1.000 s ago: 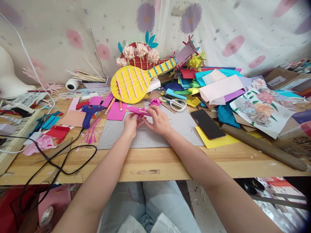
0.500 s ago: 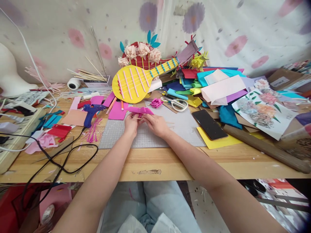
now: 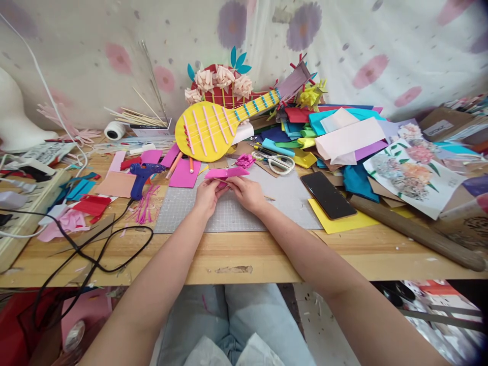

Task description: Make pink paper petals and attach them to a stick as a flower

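Over the grey cutting mat (image 3: pixel 179 211), my left hand (image 3: pixel 206 197) and my right hand (image 3: pixel 247 194) meet, both closed by a pinch. Between their fingertips is a bright pink paper strip (image 3: pixel 229 173), folded or curled along its length. A thin wooden stick (image 3: pixel 270 198) shows beyond my right hand, and a bit of it seems to show at the fingertips; how it lies against the strip is hidden. Just behind sits a crumpled pink paper flower (image 3: pixel 246 160), close to the white-handled scissors (image 3: pixel 281 163).
Left of the mat is a blue glue gun (image 3: pixel 142 178) with a looping black cable. Behind my hands leans a yellow paper guitar-like instrument (image 3: pixel 206 132). To the right lie a phone (image 3: pixel 328 194), a brown stick (image 3: pixel 415 231) and piled coloured paper (image 3: pixel 351 137).
The pink strip has shifted slightly right and turned between my fingers, now showing a flatter, longer face. Both hands have moved a little with it; the stick end has tilted.
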The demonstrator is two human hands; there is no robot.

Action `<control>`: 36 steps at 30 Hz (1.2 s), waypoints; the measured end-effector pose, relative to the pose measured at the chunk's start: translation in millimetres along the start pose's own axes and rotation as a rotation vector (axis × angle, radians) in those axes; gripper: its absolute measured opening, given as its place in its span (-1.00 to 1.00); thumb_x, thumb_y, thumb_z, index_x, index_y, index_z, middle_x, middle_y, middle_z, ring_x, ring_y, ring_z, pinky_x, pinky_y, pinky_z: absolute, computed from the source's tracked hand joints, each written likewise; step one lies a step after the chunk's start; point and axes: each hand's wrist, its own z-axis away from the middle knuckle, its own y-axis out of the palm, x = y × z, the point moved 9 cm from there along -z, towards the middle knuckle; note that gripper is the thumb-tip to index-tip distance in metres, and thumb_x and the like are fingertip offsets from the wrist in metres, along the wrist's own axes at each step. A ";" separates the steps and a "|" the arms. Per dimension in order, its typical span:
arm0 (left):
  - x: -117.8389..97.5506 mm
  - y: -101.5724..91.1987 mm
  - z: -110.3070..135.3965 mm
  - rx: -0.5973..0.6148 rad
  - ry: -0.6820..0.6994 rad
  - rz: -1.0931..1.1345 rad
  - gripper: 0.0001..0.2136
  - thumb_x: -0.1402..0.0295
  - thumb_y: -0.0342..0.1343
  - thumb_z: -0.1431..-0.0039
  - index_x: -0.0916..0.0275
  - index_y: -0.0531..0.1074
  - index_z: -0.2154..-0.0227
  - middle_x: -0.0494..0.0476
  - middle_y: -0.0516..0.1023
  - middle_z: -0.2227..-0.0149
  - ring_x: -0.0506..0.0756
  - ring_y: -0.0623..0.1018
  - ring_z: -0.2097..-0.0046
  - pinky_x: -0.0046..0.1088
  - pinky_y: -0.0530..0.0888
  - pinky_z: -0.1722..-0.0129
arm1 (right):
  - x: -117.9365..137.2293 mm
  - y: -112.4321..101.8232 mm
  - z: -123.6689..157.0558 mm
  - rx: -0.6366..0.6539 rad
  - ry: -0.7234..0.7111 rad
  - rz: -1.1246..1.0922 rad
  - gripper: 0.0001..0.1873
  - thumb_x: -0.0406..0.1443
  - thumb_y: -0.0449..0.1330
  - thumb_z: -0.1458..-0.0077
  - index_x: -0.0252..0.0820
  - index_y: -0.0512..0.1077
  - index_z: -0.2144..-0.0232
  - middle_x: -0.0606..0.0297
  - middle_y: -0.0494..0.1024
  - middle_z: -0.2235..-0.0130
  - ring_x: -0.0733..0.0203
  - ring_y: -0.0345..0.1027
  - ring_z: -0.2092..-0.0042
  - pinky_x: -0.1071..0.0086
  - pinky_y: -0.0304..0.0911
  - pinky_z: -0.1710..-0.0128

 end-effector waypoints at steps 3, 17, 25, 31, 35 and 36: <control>0.3 -3.0 0.2 -0.013 -0.008 0.027 -0.95 0.55 0.09 0.04 0.31 0.40 0.49 0.02 0.50 0.50 -0.05 0.52 0.39 -0.38 0.45 0.13 | -1.5 -3.2 0.7 -0.027 -0.004 -0.021 -0.70 -0.23 -0.05 -0.20 -0.13 0.43 0.15 0.22 0.54 0.18 0.21 0.40 0.19 0.39 0.26 0.24; -0.9 0.3 2.2 0.019 -0.051 0.077 -0.86 0.62 -0.01 0.02 0.31 0.39 0.47 0.04 0.52 0.46 -0.04 0.53 0.33 -0.37 0.45 0.07 | -15.3 -5.9 1.9 -0.127 0.041 -0.050 -0.76 -0.24 0.05 -0.13 -0.11 0.48 0.22 0.21 0.55 0.22 0.18 0.39 0.17 0.31 0.27 0.17; -1.8 1.7 3.5 0.040 0.000 0.014 -0.73 0.71 0.06 0.16 0.29 0.40 0.37 0.06 0.53 0.34 -0.01 0.53 0.18 -0.38 0.41 0.00 | -17.5 -5.1 0.6 -0.098 0.089 -0.085 -0.76 -0.26 0.05 -0.13 -0.13 0.46 0.21 0.22 0.55 0.24 0.20 0.39 0.23 0.33 0.27 0.21; -3.5 1.6 4.7 0.048 -0.001 -0.033 -0.66 0.73 0.01 0.18 0.27 0.42 0.32 0.05 0.55 0.30 0.01 0.53 0.15 -0.35 0.43 0.02 | -15.7 -4.0 1.6 -0.087 0.055 -0.040 -0.74 -0.26 0.04 -0.14 -0.09 0.45 0.16 0.25 0.55 0.25 0.20 0.39 0.24 0.36 0.25 0.25; -4.0 0.8 5.1 0.042 0.018 -0.048 -0.71 0.71 0.05 0.17 0.27 0.43 0.36 0.04 0.55 0.34 -0.02 0.54 0.22 -0.37 0.45 0.06 | -19.4 -2.8 1.9 -0.077 0.073 -0.035 -0.74 -0.24 0.04 -0.14 -0.07 0.47 0.17 0.26 0.56 0.26 0.20 0.40 0.24 0.37 0.25 0.23; -4.2 0.8 5.1 0.040 0.024 -0.055 -0.72 0.70 0.06 0.16 0.27 0.44 0.37 0.04 0.55 0.35 -0.02 0.54 0.23 -0.38 0.45 0.06 | -19.7 -3.0 1.9 -0.076 0.075 -0.034 -0.74 -0.24 0.04 -0.14 -0.06 0.47 0.17 0.26 0.56 0.26 0.20 0.40 0.24 0.36 0.25 0.23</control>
